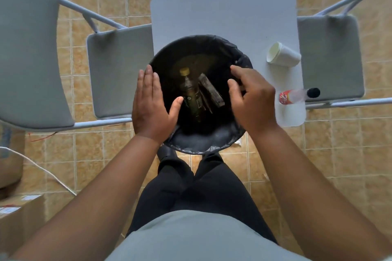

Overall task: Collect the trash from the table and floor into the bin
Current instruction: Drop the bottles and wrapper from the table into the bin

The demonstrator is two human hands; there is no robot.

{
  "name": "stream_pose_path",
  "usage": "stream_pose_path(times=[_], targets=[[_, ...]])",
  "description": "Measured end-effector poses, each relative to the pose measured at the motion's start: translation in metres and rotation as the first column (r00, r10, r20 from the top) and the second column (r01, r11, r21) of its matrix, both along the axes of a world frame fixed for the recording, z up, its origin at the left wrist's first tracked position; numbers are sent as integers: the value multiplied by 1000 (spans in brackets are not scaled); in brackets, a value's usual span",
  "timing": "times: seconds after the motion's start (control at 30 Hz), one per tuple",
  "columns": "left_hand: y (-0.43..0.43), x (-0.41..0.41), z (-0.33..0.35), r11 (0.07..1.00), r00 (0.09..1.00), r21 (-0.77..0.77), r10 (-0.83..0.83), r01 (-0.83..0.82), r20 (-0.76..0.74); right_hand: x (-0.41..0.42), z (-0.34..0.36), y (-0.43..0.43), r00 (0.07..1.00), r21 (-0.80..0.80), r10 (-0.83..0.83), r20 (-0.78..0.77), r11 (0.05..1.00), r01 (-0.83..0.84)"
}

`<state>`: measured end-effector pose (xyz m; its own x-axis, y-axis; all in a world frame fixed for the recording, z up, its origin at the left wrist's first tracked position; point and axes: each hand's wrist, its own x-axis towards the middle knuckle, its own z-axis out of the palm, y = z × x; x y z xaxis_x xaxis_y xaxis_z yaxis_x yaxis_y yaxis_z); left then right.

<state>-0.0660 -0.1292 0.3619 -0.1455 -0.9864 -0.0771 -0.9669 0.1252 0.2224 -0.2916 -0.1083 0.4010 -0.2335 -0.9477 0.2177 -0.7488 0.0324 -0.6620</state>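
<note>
Between the hands, the black-lined bin (203,144) holds a bottle (189,91) and a dark carton (211,90). Left hand (151,104) flat, fingers spread, on the rim. Right hand (251,99) curled over the opposite rim; grip unclear.

Head camera, looking steeply down, close over bin (199,144) and table (222,12)

The small white square table (222,12) carries a tipped white paper cup (283,55) and a lying clear plastic bottle (297,96) with a red label.
</note>
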Motion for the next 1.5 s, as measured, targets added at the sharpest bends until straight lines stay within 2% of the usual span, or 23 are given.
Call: stream_pose_path(times=[0.1,0.2,0.27,0.33,0.37,0.43,0.57,0.63,0.7,0.77,0.83,0.93,1.03,1.13,1.23,1.37,1.43,1.5], targets=[[-5,-14,0,999,999,-5,-36,36,-17,-66,-7,6,968,-68,-230,-99,972,224],[-11,-29,0,998,998,-7,-61,61,-15,-136,-39,17,878,119,-379,-292,897,427],[-12,-39,0,997,997,-14,-71,71,-15,-173,-65,24,848,366,-367,-383,782,504],[-13,-48,-1,997,997,-19,-72,72,-12,-195,-83,30,865,578,-305,-399,648,495],[-13,-51,-1,997,998,-22,-70,70,-9,-201,-89,32,882,628,-277,-381,622,467],[-12,-58,-1,997,998,-28,-65,65,-2,-204,-93,34,905,641,-265,-332,641,423],[-13,-65,-1,997,998,-37,-61,62,17,-197,-78,36,878,473,-375,-296,741,476],[-14,-67,-1,997,998,-37,-60,60,17,-192,-55,36,849,281,-482,-215,802,527],[-14,-67,-1,997,998,-36,-61,61,18,-186,-20,33,843,34,-533,-68,843,536],[-13,-67,-1,997,998,-34,-62,63,17,-174,20,29,854,-194,-518,42,834,516],[-13,-67,0,998,998,-30,-61,61,10,-160,51,23,896,-344,-429,117,829,442],[-13,-67,-1,998,998,-28,-62,62,4,-134,70,10,942,-377,-295,160,864,334],[-14,-66,-1,997,998,-30,-66,66,-3,-97,59,-9,978,-221,-194,72,953,206],[-14,-64,-2,997,997,-39,-74,74,-10,-63,23,-23,999,112,21,38,993,-25],[-14,-64,-1,997,997,-33,-74,74,-8,-42,-16,-30,992,423,127,-21,900,-107],[-14,-65,0,996,997,-29,-80,79,-5,-32,-39,-40,987,672,142,-75,738,-55],[-14,-65,-1,996,997,-27,-79,79,2,-32,-42,-43,989,723,137,-63,689,-50],[-14,-64,-1,996,997,-21,-82,82,15,-35,-39,-43,984,660,154,-94,749,-55]])
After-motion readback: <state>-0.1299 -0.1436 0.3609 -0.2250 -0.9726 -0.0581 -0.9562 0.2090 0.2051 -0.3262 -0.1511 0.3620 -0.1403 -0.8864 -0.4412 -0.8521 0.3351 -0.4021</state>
